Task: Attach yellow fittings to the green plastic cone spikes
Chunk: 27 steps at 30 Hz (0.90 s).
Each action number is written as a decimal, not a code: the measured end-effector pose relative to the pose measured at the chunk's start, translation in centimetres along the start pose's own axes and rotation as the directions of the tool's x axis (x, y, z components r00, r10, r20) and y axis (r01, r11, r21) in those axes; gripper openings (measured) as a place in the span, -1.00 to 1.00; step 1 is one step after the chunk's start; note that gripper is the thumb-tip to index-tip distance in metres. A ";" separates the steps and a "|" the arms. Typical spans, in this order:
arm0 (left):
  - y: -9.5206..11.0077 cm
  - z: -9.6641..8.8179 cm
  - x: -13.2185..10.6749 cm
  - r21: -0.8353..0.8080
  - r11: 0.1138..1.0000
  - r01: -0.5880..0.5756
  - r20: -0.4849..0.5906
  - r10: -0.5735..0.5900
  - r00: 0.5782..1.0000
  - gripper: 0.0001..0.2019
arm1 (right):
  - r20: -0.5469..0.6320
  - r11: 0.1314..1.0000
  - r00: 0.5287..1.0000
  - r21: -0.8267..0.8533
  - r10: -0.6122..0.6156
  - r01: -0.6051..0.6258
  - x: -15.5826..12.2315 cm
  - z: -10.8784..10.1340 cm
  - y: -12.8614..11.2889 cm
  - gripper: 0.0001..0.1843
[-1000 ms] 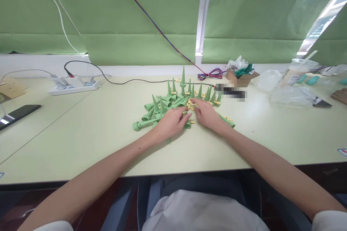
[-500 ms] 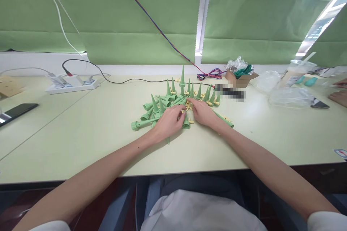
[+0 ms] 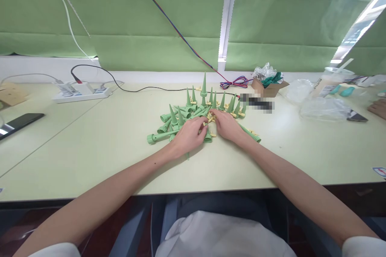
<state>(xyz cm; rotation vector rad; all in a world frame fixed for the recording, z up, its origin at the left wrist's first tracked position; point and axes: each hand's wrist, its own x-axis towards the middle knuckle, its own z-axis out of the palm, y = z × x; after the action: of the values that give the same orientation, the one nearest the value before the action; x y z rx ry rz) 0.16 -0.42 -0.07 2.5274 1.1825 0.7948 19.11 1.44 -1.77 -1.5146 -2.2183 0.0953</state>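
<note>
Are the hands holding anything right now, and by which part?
It cannot be told: the left hand and right hand are at the small yellow pieces among the green spikes, but whether either grips one is unclear.

from the wearer's head, the table is viewed forward and down, both forearms taken in close, green blinds faced beyond.

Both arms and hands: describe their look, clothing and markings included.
The left hand and right hand are ungloved, without visible jewellery. Each forearm is bare; the left forearm has one small dark spot. A white left sleeve and white right sleeve show at the lower corners.
</note>
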 end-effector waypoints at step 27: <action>0.1 0.0 -0.1 0.003 1.000 -0.013 0.033 0.013 0.999 -0.74 | -0.030 1.000 0.999 0.022 0.012 -0.012 -0.1 0.6 0.6 -0.53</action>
<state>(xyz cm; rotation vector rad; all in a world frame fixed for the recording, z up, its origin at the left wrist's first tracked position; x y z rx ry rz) 0.16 -0.51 -0.04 2.5432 1.1586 0.7519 19.39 1.74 -2.55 -1.5084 -2.1781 0.0993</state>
